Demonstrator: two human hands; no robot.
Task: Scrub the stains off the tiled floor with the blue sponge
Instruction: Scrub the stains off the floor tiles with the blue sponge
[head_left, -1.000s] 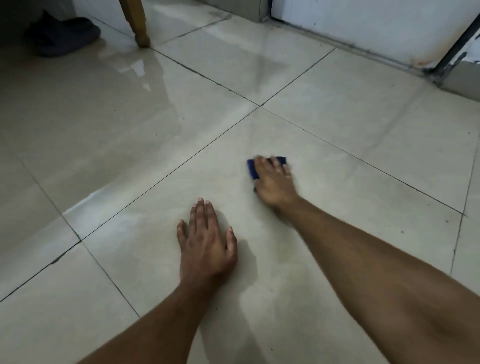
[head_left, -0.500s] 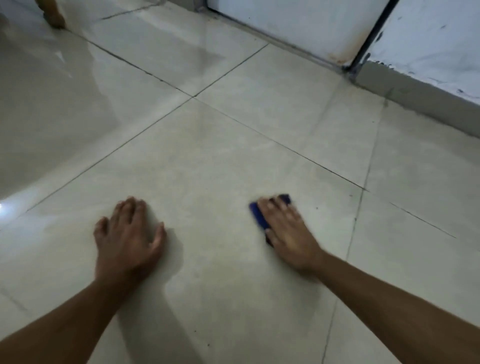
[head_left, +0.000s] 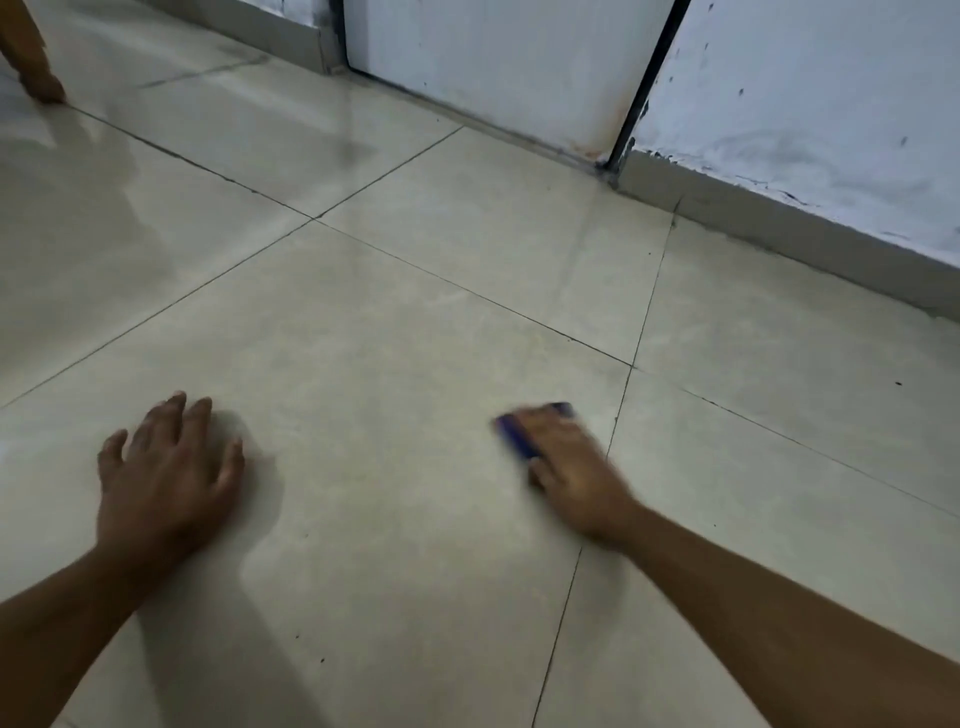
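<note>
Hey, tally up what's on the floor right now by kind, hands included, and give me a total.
Hands: 2, left hand flat on the tiled floor, right hand on the sponge
Blue sponge: 1
Wooden furniture leg: 1
Total: 4
</note>
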